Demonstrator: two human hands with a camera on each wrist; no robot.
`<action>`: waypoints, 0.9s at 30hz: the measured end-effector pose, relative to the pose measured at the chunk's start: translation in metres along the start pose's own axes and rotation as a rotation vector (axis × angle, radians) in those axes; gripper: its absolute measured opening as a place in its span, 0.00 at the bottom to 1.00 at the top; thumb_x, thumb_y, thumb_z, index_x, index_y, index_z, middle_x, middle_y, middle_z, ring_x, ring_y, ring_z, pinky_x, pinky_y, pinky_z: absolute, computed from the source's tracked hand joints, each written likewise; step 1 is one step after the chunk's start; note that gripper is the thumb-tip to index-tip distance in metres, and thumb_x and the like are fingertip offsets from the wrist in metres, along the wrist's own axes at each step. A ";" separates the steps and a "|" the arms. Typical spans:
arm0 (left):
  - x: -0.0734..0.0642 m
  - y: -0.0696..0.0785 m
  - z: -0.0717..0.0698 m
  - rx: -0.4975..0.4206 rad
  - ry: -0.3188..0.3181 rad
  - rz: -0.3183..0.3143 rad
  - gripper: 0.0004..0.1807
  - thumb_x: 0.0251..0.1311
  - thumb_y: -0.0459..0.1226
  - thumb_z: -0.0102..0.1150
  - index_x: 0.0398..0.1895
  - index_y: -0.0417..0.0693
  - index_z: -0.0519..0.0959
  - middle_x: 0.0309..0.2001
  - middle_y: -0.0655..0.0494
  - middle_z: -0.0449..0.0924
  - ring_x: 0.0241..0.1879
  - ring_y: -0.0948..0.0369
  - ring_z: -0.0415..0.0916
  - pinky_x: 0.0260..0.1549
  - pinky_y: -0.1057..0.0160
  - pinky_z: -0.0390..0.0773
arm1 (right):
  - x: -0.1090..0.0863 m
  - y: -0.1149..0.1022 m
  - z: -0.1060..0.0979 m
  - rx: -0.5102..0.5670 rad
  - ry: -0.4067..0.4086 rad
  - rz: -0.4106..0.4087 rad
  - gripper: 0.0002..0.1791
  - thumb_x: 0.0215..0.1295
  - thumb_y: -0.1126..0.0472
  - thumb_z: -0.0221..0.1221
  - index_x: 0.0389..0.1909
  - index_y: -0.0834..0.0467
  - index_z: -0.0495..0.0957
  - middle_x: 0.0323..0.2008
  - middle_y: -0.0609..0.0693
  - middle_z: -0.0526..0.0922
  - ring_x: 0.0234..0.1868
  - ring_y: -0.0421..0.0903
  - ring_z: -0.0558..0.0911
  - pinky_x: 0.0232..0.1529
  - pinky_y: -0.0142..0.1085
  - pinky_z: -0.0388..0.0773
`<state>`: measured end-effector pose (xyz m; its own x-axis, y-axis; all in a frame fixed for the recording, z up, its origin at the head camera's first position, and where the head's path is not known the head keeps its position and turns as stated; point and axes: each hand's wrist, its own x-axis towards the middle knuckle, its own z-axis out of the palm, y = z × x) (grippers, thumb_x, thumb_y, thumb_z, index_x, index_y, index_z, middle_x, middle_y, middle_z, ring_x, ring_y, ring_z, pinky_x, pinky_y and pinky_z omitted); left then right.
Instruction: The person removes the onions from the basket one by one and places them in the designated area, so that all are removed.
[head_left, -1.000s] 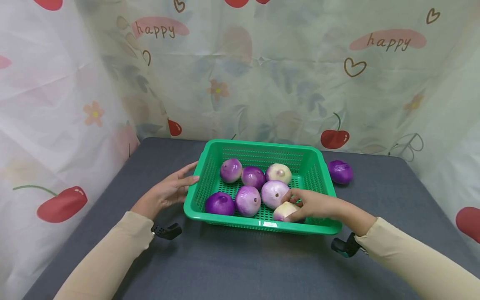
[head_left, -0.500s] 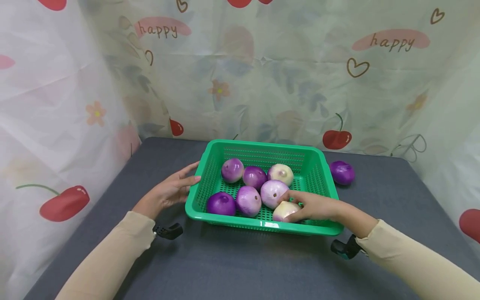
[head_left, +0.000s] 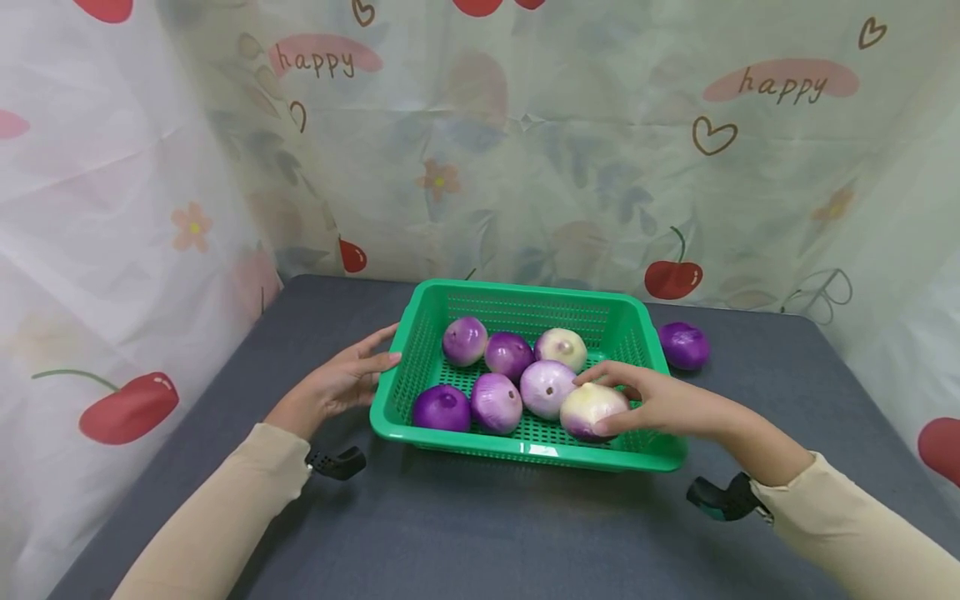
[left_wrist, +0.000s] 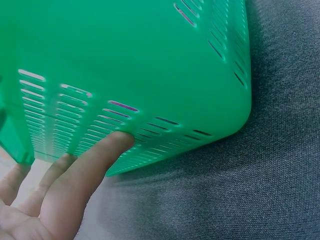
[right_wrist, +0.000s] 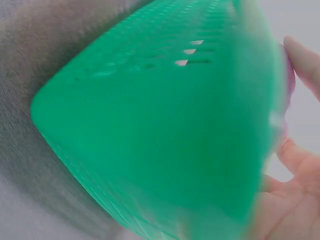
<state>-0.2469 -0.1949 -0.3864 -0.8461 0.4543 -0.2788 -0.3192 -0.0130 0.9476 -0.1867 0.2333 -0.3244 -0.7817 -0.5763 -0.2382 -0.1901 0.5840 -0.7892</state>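
Observation:
A green plastic basket [head_left: 480, 442] with slotted walls stands on the dark table and holds several purple onions [head_left: 497, 402]. My right hand [head_left: 660, 404] grips a pale-topped onion [head_left: 588, 412] between thumb and fingers, raised over the basket's front right part. In the right wrist view the basket's corner hides most of that onion [right_wrist: 290, 82]. At the basket's left end, my left hand [head_left: 337, 379] touches the outer wall with extended fingers [left_wrist: 95, 157], the thumb near the rim; it is not curled round anything.
One dark purple onion [head_left: 684, 346] lies on the grey table cloth [head_left: 480, 525], just right of the basket's far right corner. A printed curtain [head_left: 525, 167] hangs behind and along both sides.
My right hand has lifted the pale-topped onion off the basket floor and drawn it slightly to the right. The left hand and the basket have stayed in place.

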 end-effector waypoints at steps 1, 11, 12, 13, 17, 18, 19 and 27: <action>0.000 0.000 0.000 -0.003 0.000 0.000 0.40 0.70 0.41 0.53 0.78 0.64 0.42 0.67 0.36 0.61 0.50 0.55 0.80 0.47 0.46 0.79 | -0.003 0.000 -0.002 0.007 0.005 -0.010 0.28 0.61 0.52 0.65 0.62 0.49 0.69 0.55 0.50 0.74 0.59 0.54 0.72 0.51 0.44 0.74; 0.000 0.000 -0.001 -0.010 -0.007 0.002 0.41 0.70 0.41 0.53 0.78 0.64 0.42 0.68 0.36 0.60 0.51 0.54 0.80 0.47 0.45 0.79 | -0.026 0.000 -0.032 0.053 0.119 -0.126 0.28 0.64 0.61 0.63 0.64 0.51 0.67 0.56 0.53 0.75 0.52 0.48 0.79 0.46 0.39 0.80; 0.000 0.000 -0.001 -0.016 -0.002 -0.002 0.40 0.70 0.41 0.53 0.78 0.65 0.43 0.67 0.37 0.61 0.51 0.54 0.80 0.47 0.45 0.79 | -0.028 0.000 -0.036 0.061 0.129 -0.140 0.28 0.65 0.62 0.62 0.64 0.53 0.66 0.56 0.53 0.75 0.51 0.47 0.80 0.46 0.39 0.80; 0.001 0.000 -0.001 -0.017 -0.002 -0.003 0.40 0.70 0.41 0.53 0.78 0.65 0.43 0.67 0.37 0.61 0.51 0.54 0.80 0.47 0.45 0.79 | -0.031 0.001 -0.040 0.064 0.145 -0.149 0.28 0.65 0.63 0.61 0.65 0.54 0.66 0.55 0.52 0.75 0.50 0.45 0.80 0.45 0.38 0.80; 0.001 0.000 -0.001 -0.022 -0.003 -0.007 0.40 0.70 0.41 0.53 0.78 0.65 0.43 0.67 0.38 0.61 0.50 0.55 0.80 0.47 0.46 0.79 | -0.037 0.006 -0.054 0.039 0.232 -0.176 0.28 0.66 0.66 0.59 0.66 0.56 0.64 0.56 0.46 0.74 0.49 0.41 0.79 0.43 0.36 0.80; 0.001 0.000 -0.001 -0.021 -0.007 -0.006 0.40 0.70 0.41 0.53 0.78 0.65 0.42 0.68 0.37 0.60 0.51 0.55 0.80 0.47 0.46 0.79 | -0.039 0.008 -0.058 0.024 0.258 -0.172 0.28 0.67 0.66 0.59 0.66 0.56 0.64 0.56 0.45 0.73 0.50 0.39 0.78 0.43 0.35 0.80; 0.001 0.000 -0.001 -0.021 -0.011 -0.005 0.41 0.70 0.41 0.53 0.78 0.65 0.42 0.68 0.37 0.59 0.51 0.55 0.80 0.47 0.46 0.79 | -0.040 0.009 -0.061 0.007 0.289 -0.163 0.28 0.67 0.66 0.59 0.66 0.56 0.64 0.56 0.44 0.72 0.50 0.37 0.77 0.42 0.33 0.79; -0.001 0.002 0.000 -0.020 -0.022 -0.007 0.41 0.70 0.41 0.53 0.78 0.64 0.41 0.70 0.35 0.56 0.52 0.54 0.79 0.48 0.45 0.79 | -0.044 0.026 -0.084 -0.003 0.478 -0.042 0.30 0.68 0.61 0.59 0.68 0.49 0.63 0.58 0.37 0.66 0.52 0.28 0.73 0.42 0.25 0.75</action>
<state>-0.2466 -0.1956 -0.3842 -0.8345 0.4738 -0.2812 -0.3335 -0.0281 0.9423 -0.2071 0.3215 -0.2868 -0.9587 -0.2724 0.0821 -0.2291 0.5680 -0.7905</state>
